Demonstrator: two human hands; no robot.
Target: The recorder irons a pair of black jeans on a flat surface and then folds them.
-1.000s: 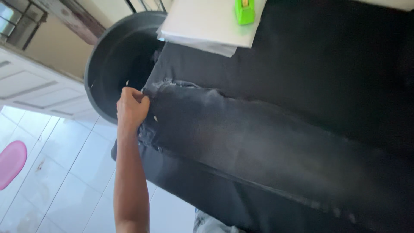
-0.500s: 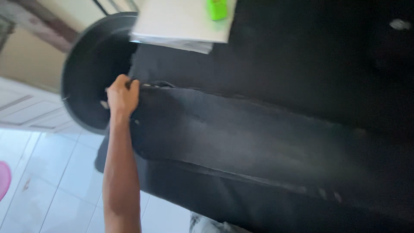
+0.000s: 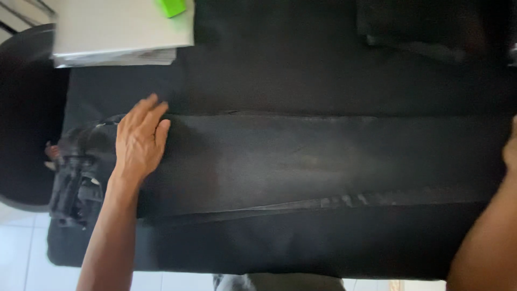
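Since half a second ago my left hand (image 3: 139,141) has gone from a closed grab at the waistband to lying flat, fingers spread, and the view has slid so the round black tub (image 3: 24,118) sits further left. Tub at far left edge, partly behind the table end. White stack of papers (image 3: 121,29) at top left on the black table cover (image 3: 301,70), with a small green thing (image 3: 171,6) on top, cut off by the frame. Left hand is open, palm down, pressing on the dark jeans (image 3: 301,161) near the waist end, holding nothing. Jeans lie flat, stretched left to right across the middle of the covered table, waistband bunched at left beside the tub, legs running off to the right. Dark folded cloth (image 3: 425,27) at top right, apart from the jeans. My right hand (image 3: 510,151) barely shows at the right edge by the jeans' leg end; only forearm and a sliver of hand, so I cannot tell its grip. White floor tiles (image 3: 21,253) at bottom left.
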